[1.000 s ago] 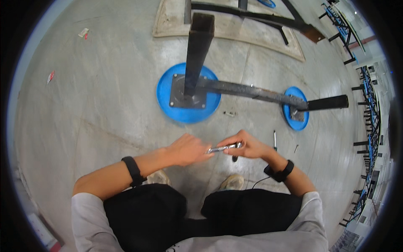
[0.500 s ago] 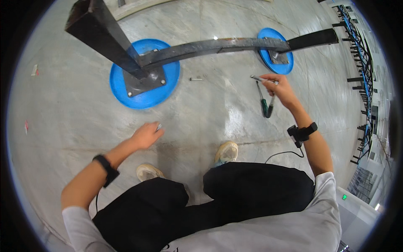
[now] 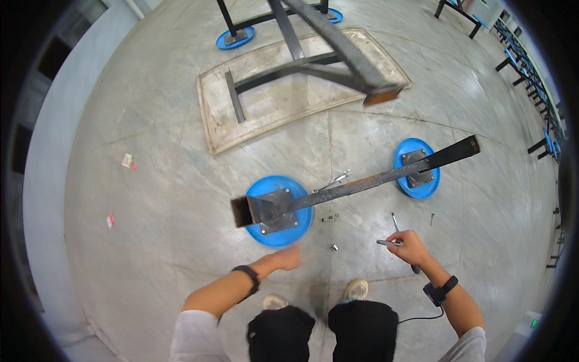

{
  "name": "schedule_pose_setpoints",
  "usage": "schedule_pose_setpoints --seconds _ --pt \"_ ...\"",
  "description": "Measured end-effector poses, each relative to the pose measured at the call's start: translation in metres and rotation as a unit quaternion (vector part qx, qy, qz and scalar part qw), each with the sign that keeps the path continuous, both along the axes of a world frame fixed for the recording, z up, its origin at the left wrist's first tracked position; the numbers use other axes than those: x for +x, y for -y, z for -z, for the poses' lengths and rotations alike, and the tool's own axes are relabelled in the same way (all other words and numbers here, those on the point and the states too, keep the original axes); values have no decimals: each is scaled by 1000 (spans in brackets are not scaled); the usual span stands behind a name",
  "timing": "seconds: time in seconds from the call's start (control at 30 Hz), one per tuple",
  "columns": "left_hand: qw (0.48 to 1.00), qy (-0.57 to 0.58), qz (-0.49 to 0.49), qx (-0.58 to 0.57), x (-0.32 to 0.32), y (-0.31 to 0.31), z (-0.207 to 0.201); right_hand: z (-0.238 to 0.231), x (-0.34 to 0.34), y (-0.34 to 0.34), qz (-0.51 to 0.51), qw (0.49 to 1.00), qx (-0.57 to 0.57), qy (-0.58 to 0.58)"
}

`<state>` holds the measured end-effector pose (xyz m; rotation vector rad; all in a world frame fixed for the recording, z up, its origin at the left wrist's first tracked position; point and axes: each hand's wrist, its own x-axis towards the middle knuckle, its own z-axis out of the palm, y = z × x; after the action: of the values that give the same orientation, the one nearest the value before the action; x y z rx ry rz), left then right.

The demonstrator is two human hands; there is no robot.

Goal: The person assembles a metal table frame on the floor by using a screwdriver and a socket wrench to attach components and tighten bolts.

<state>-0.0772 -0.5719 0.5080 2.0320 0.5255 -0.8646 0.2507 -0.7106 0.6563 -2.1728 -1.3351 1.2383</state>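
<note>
a slim silver metal tool [image 3: 385, 242] is gripped in the right hand [image 3: 409, 245], its bare end pointing to nine o'clock. between nine and ten o'clock from it lies a round blue seat [image 3: 271, 183] with a dark square plate [image 3: 278, 224] bolted on top. above the plate, a hollow dark post [image 3: 243, 212] shows its open end toward nine o'clock; a long metal bar [image 3: 356, 186] runs off between two and three o'clock to a second blue seat [image 3: 415, 145].
</note>
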Motion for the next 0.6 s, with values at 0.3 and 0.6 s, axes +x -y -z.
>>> schedule_pose_setpoints --seconds 0.3,0.6 --pt "853 76 -461 -233 -130 -86 -401 -260 -125 -95 107 964 142 -200" --pt "891 144 -369 -223 -187 -209 -502 -391 -249 -210 178 961 103 -182"
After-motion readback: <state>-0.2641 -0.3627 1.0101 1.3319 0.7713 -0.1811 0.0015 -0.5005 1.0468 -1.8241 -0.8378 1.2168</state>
